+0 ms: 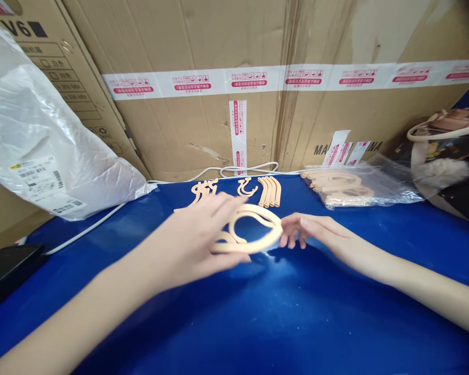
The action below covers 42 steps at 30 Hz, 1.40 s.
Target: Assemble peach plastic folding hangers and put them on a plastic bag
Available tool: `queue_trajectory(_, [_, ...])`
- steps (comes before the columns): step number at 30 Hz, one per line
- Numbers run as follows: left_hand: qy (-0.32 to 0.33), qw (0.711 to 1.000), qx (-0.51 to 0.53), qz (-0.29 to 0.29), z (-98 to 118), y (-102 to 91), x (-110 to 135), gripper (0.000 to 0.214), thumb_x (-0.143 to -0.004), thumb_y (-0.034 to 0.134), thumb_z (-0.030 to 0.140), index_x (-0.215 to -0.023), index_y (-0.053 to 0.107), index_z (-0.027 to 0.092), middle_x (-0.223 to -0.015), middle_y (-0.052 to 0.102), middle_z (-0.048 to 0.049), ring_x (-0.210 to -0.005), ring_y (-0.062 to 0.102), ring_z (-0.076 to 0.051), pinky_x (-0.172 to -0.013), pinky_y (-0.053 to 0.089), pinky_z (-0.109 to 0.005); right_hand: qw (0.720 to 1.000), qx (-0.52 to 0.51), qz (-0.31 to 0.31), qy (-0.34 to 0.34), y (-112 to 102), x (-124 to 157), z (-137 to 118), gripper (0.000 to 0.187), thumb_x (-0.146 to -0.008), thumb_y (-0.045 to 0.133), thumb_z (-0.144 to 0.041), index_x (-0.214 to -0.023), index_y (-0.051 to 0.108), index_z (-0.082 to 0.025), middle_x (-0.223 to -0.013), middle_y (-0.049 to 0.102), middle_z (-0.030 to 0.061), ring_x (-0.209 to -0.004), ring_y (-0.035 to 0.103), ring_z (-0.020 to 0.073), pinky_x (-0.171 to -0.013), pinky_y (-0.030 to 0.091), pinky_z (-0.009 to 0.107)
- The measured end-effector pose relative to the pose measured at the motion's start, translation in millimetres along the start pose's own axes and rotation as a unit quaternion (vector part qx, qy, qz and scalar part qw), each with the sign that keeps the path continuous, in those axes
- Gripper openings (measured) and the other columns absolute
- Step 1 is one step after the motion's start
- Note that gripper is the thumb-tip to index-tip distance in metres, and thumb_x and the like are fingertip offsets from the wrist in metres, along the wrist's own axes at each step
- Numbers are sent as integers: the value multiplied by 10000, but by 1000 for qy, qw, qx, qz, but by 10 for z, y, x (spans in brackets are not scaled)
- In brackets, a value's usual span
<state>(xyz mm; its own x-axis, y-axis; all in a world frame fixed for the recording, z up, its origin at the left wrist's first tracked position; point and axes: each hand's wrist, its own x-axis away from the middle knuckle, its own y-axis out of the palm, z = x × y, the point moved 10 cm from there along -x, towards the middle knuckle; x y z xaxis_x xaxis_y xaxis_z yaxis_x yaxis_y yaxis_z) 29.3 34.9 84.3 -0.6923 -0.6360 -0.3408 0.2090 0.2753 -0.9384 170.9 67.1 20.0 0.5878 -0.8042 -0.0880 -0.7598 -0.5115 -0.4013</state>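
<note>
My left hand [203,237] is closed around a cream plastic folding hanger [263,242], raised above the blue tabletop. Its curved arms form a loop that comes to a point on the right. At that point is my right hand [310,229], its fingers loosely bent and apart; whether the fingertips touch the hanger I cannot tell. Behind the hands lie loose cream parts: a row of curved hanger arms [269,191], a hanger hook [247,187], and several more curved pieces [204,190], partly hidden by my left hand.
A clear bag of cream hanger parts [344,186] lies at the back right, beside a dark bag with a pompom [447,172]. Large cardboard boxes [203,130] stand behind. At left are a white plastic parcel [47,125], a white cable [88,226] and a black device [11,271].
</note>
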Motion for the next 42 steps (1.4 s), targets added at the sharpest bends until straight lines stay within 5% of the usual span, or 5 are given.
queue_trajectory(5, [-152,985,84,-10,-799,9,162,686,-834,586,608,-1372,415,218,-1326,553,-74,-1181,553,-282,-994,459,-378,951,296,-20,-85,56,22,-78,460,-926,501,-522,-1287,573,-246,-1356,557,86,-1248,495,261,-1056,370,452])
queue_trajectory(9, [-195,973,118,-45,-1100,223,321,690,-813,598,590,-1371,418,228,-1357,543,-65,-1188,556,-294,-1009,451,-392,907,403,-72,-97,210,27,2,612,-908,480,-592,-1398,488,-225,-1510,394,120,-1365,373,289,-1102,327,488])
queue_trajectory(42, [-200,972,89,-90,-1142,443,394,754,-801,523,678,-1369,476,185,-1392,525,-113,-1233,525,-327,-1047,406,-412,900,416,-84,-101,254,52,-40,620,-931,438,-583,-1423,465,-206,-1516,383,144,-1370,372,313,-1104,323,525])
